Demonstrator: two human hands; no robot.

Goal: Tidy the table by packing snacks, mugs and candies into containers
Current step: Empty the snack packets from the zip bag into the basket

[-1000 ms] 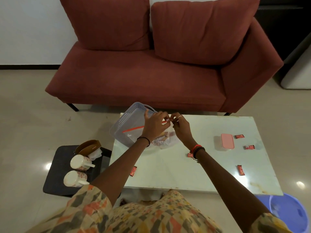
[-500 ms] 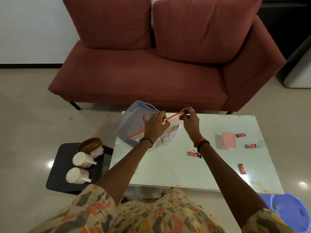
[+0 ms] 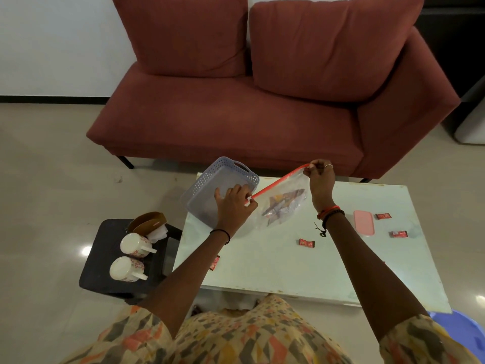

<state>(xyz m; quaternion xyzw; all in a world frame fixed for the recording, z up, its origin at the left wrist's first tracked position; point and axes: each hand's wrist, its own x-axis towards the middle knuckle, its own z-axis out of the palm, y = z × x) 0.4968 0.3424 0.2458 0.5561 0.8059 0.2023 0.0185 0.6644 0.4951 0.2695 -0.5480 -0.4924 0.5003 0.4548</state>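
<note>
A clear zip bag [image 3: 284, 203] with a red zip strip holds several snack packets and hangs above the white table [image 3: 275, 269]. My left hand [image 3: 233, 206] pinches the white slider at the strip's lower left end. My right hand [image 3: 320, 177] pinches the strip's upper right corner, raised higher. A grey perforated basket [image 3: 207, 185] sits at the table's far left corner, behind my left hand. Red wrapped candies lie on the table: one [image 3: 306, 243] near my right wrist, two [image 3: 383, 216] [image 3: 399, 234] at the right, one [image 3: 214, 262] partly hidden by my left forearm.
A pink lidded box [image 3: 363, 222] sits on the table's right part. Two white mugs [image 3: 135, 245] [image 3: 126, 269] lie on a black stool [image 3: 102, 261] left of the table, beside a brown holder [image 3: 147, 222]. A red sofa [image 3: 236, 114] stands behind. A blue tub [image 3: 462, 332] is at the lower right.
My right hand has pulled the bag's corner up and to the right. The zip strip is now stretched out between both hands, and the bag has lifted off the table.
</note>
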